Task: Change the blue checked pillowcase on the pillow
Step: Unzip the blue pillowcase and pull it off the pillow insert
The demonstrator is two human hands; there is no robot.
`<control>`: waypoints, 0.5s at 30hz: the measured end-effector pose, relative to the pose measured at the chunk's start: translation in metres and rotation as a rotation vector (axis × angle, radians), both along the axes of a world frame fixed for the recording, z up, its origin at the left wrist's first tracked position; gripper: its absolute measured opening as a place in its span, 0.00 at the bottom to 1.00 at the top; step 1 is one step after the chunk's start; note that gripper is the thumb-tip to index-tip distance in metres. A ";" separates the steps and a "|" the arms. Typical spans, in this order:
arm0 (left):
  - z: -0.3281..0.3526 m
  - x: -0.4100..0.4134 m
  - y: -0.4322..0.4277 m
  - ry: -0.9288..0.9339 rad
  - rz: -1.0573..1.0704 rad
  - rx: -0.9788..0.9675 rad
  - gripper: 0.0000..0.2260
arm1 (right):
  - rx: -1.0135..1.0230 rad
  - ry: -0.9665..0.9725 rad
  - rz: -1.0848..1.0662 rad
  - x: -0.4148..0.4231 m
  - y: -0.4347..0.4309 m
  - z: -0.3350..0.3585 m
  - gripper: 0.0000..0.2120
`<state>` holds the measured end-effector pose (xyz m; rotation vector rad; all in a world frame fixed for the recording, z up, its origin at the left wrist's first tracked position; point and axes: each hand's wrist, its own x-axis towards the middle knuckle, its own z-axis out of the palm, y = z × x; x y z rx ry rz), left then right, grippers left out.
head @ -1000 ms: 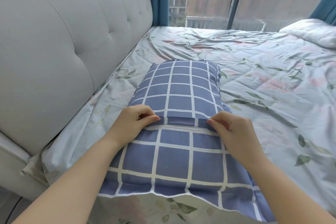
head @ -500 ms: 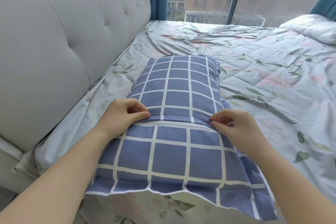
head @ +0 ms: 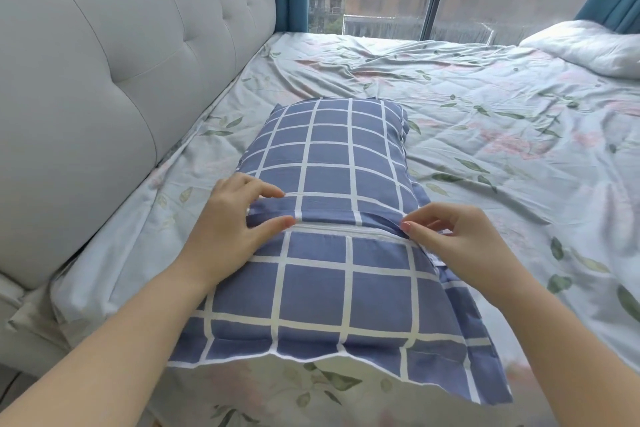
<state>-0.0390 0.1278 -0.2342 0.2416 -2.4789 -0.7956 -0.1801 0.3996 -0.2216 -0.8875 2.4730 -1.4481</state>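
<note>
The blue checked pillowcase (head: 332, 156) covers a pillow that lies lengthwise on the bed, its near end at the bed's front edge. A fold of the case with a white zip line crosses the pillow's middle. My left hand (head: 228, 229) pinches this fold at its left end between thumb and fingers. At the fold's right end, my right hand (head: 453, 239) pinches the cloth with curled fingertips. The pillow itself is hidden inside the case.
A pale floral sheet (head: 485, 135) covers the bed to the right and beyond. The grey padded headboard (head: 121, 73) rises on the left. A white pillow (head: 588, 45) lies at the far right. Behind it are a window and teal curtains.
Both hands stay at the fold across the pillow. The left hand's fingers have spread a little over the fold, and the view has shifted slightly.
</note>
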 end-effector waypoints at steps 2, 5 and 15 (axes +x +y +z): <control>-0.002 -0.005 0.019 0.080 -0.040 -0.078 0.16 | -0.013 -0.010 -0.010 0.000 0.004 0.003 0.04; -0.005 -0.014 0.049 0.105 -0.160 -0.145 0.16 | -0.002 0.008 -0.041 -0.003 0.012 0.004 0.04; -0.002 -0.048 0.082 0.000 -0.345 -0.196 0.14 | 0.121 -0.120 0.015 -0.005 0.038 0.003 0.05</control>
